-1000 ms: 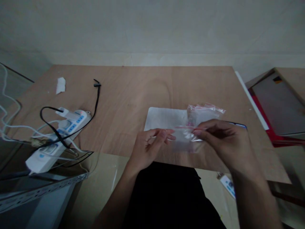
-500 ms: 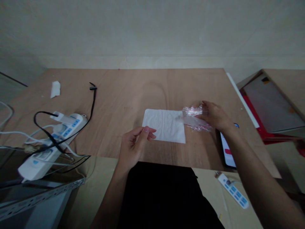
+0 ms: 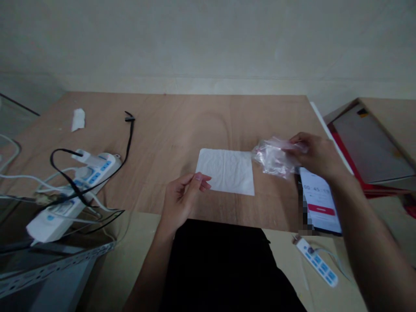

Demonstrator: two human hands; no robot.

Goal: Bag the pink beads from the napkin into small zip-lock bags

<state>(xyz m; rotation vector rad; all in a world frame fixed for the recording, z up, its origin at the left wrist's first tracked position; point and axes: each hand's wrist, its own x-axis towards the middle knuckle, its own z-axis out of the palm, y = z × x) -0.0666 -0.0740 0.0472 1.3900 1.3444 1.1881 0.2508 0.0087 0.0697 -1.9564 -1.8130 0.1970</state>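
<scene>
My right hand (image 3: pixel 320 156) pinches the right end of a crumpled clear plastic bag (image 3: pixel 276 158) with pinkish edges. The bag is bunched up over the table, just right of a white tissue (image 3: pixel 227 172) that lies flat with faint creases. My left hand (image 3: pixel 182 197) is at the tissue's lower left corner, thumb pressed to the bent index finger. Nothing shows between those fingers. Partly under my right wrist lies a phone (image 3: pixel 320 203) with its screen lit, showing timer digits and a red button.
On the wooden table (image 3: pixel 169 130), a white power strip (image 3: pixel 102 167) with tangled cables sits at left. A black cable (image 3: pixel 131 134) and a white paper scrap (image 3: pixel 78 119) lie behind it. A second power strip (image 3: pixel 318 262) lies below the table's front edge. An open box (image 3: pixel 373 138) stands at right.
My right hand has moved to the right, drawing the plastic bag's right end along and bunching it. More of the phone's screen shows. My left hand and the tissue have stayed put.
</scene>
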